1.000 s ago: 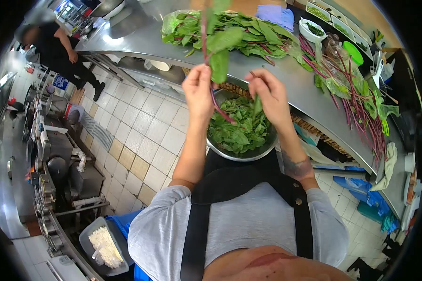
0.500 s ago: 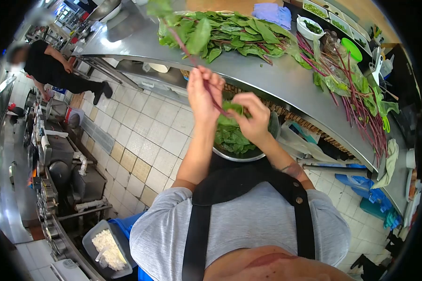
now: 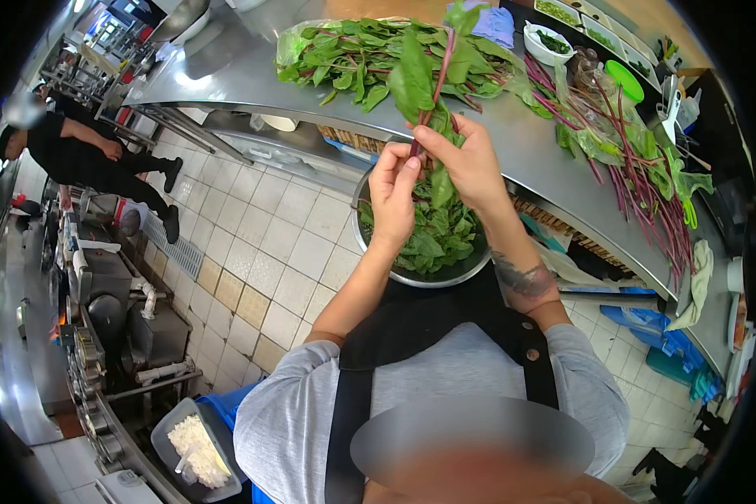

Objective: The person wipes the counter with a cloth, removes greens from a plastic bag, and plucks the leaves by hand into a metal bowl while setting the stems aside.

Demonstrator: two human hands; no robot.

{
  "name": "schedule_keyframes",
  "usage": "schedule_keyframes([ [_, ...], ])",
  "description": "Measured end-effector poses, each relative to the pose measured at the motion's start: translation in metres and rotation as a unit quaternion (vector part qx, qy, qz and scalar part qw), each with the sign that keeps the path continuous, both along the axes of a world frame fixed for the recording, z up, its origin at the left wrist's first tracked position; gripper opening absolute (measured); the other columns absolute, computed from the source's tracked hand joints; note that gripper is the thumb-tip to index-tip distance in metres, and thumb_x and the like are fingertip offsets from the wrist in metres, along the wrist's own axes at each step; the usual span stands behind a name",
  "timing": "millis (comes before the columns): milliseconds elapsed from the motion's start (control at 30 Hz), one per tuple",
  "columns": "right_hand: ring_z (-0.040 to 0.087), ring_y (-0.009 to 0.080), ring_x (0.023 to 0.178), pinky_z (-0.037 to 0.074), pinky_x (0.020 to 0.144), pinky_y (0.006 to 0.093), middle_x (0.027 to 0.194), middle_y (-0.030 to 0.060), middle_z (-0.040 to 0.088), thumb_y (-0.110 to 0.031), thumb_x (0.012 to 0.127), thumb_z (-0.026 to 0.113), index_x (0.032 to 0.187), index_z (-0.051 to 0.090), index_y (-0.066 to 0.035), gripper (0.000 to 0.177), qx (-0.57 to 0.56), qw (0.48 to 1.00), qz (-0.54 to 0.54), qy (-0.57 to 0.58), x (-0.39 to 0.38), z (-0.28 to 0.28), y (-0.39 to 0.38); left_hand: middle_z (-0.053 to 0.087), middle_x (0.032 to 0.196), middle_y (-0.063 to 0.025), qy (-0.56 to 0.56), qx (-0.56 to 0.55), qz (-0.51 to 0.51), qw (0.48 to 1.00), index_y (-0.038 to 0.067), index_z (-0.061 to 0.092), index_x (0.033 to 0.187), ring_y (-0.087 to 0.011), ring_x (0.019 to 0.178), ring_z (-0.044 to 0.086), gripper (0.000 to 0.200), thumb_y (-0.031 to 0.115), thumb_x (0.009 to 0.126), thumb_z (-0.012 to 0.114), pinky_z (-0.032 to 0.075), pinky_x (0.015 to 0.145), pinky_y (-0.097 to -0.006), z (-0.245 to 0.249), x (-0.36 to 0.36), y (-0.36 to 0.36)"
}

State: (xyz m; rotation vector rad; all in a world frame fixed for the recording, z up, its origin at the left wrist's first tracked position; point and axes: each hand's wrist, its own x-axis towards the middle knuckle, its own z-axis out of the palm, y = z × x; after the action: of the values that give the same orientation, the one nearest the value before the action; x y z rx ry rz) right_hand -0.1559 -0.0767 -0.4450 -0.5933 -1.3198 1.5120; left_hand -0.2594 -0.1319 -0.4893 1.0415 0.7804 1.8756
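Observation:
A leafy green stalk (image 3: 439, 71) with a purple stem stands nearly upright between my hands, its top leaning over the counter edge. My left hand (image 3: 395, 193) is closed round the lower end of the stem. My right hand (image 3: 470, 164) is closed on the stalk just above it, thumb pressed against the stem and leaves. Below both hands, a round metal bowl (image 3: 445, 280) holds many loose green leaves (image 3: 435, 244). A pile of leafy stalks (image 3: 353, 63) lies on the counter beyond my hands.
The steel counter (image 3: 554, 181) curves round in front; bare purple stems (image 3: 647, 214) lie on its right. A green-rimmed lid (image 3: 624, 81) and white bowl (image 3: 548, 44) stand behind. At far left, a person in black (image 3: 84, 151) walks near cooking equipment. A tub (image 3: 197, 449) stands lower left.
The stalk has swung right and tipped more upright. My right hand has risen from over the bowl to the stem; my left hand has come down and right. The person in black has shifted.

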Motion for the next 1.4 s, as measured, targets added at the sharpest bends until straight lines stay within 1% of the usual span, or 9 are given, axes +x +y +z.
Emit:
schedule_keyframes([
  [233, 0.048, 0.0102, 0.062, 0.042, 0.056, 0.0285, 0.066, 0.0092, 0.058, -0.017, 0.078, 0.077, 0.082, 0.06, 0.004, 0.027, 0.199, 0.929, -0.268, -0.16, -0.013, -0.031, -0.025, 0.05, 0.075, 0.0039, -0.044, -0.019, -0.01, 0.999, 0.007, 0.053, 0.088, -0.0041, 0.067, 0.041, 0.016, 0.018, 0.099, 0.052, 0.034, 0.062, -0.0199, 0.001, -0.004, 0.003],
  [367, 0.05, 0.0091, 0.061, 0.044, 0.057, 0.0269, 0.069, 0.0074, 0.062, -0.016, 0.079, 0.077, 0.085, 0.061, 0.003, 0.026, 0.15, 0.945, -0.283, -0.071, -0.016, -0.043, -0.031, 0.056, 0.079, 0.0023, -0.05, 0.001, -0.019, 0.999, 0.006, 0.053, 0.089, -0.0039, 0.073, 0.048, 0.014, 0.015, 0.098, 0.056, 0.041, 0.068, -0.0198, -0.001, 0.004, 0.0],
  [567, 0.061, 0.009, 0.072, 0.048, 0.068, 0.0242, 0.079, 0.0042, 0.067, -0.004, 0.083, 0.069, 0.096, 0.063, 0.002, 0.015, -0.06, 0.973, -0.08, 0.208, -0.013, -0.039, -0.033, 0.054, 0.078, 0.0014, -0.033, 0.008, -0.024, 0.999, 0.006, 0.052, 0.089, -0.0055, 0.068, 0.048, 0.013, 0.014, 0.099, 0.056, 0.042, 0.065, -0.0208, 0.001, 0.001, 0.004],
  [667, 0.064, 0.0135, 0.076, 0.05, 0.067, 0.026, 0.084, 0.0064, 0.067, 0.007, 0.08, 0.064, 0.098, 0.064, 0.0, 0.019, 0.119, 0.974, -0.184, -0.056, -0.004, -0.038, -0.045, 0.051, 0.074, 0.0011, -0.047, -0.029, 0.018, 0.998, 0.006, 0.05, 0.088, -0.0076, 0.063, 0.048, 0.015, 0.016, 0.1, 0.054, 0.044, 0.061, -0.0225, 0.001, 0.0, 0.007],
  [767, 0.066, 0.018, 0.08, 0.051, 0.066, 0.0275, 0.088, 0.0091, 0.066, 0.011, 0.072, 0.064, 0.099, 0.065, -0.001, 0.029, 0.483, 0.861, -0.144, -0.068, 0.003, -0.054, -0.048, 0.045, 0.069, 0.0, -0.14, -0.054, 0.034, 0.988, 0.007, 0.048, 0.087, -0.0102, 0.059, 0.047, 0.019, 0.019, 0.101, 0.051, 0.045, 0.057, -0.025, -0.005, -0.022, 0.02],
  [1033, 0.06, 0.0173, 0.07, 0.046, 0.058, 0.0288, 0.087, 0.0111, 0.063, 0.001, 0.076, 0.07, 0.096, 0.063, 0.0, 0.022, 0.273, 0.909, -0.268, -0.166, 0.027, -0.052, -0.05, 0.043, 0.068, 0.001, 0.037, -0.066, 0.097, 0.992, 0.006, 0.052, 0.088, -0.0087, 0.056, 0.043, 0.024, 0.024, 0.104, 0.045, 0.041, 0.052, -0.0236, -0.007, -0.054, 0.014],
  [1200, 0.063, 0.0335, 0.091, 0.05, 0.081, 0.0371, 0.099, 0.0172, 0.064, -0.017, 0.081, 0.073, 0.112, 0.061, 0.001, 0.038, 0.228, 0.911, -0.05, -0.338, 0.04, -0.047, -0.034, 0.042, 0.067, 0.0012, -0.06, -0.107, 0.005, 0.992, 0.005, 0.052, 0.089, -0.0077, 0.055, 0.039, 0.029, 0.025, 0.105, 0.04, 0.038, 0.049, -0.0231, 0.004, -0.059, 0.001],
  [1333, 0.063, 0.0275, 0.105, 0.048, 0.094, 0.0341, 0.118, 0.018, 0.062, -0.019, 0.082, 0.073, 0.129, 0.052, 0.003, 0.056, 0.272, 0.893, 0.017, -0.357, 0.037, -0.051, -0.026, 0.043, 0.066, 0.0, -0.055, -0.109, -0.084, 0.989, 0.002, 0.053, 0.09, -0.0086, 0.052, 0.041, 0.029, 0.024, 0.105, 0.04, 0.041, 0.046, -0.024, 0.006, -0.041, -0.01],
  [1400, 0.062, 0.0208, 0.105, 0.048, 0.092, 0.0325, 0.118, 0.0153, 0.062, -0.017, 0.085, 0.072, 0.127, 0.054, 0.004, 0.05, 0.102, 0.98, 0.049, -0.165, 0.027, -0.048, -0.019, 0.043, 0.064, -0.0007, -0.037, -0.122, -0.106, 0.986, 0.001, 0.054, 0.09, -0.0095, 0.05, 0.043, 0.03, 0.024, 0.104, 0.039, 0.043, 0.044, -0.0251, 0.006, -0.028, -0.016],
])
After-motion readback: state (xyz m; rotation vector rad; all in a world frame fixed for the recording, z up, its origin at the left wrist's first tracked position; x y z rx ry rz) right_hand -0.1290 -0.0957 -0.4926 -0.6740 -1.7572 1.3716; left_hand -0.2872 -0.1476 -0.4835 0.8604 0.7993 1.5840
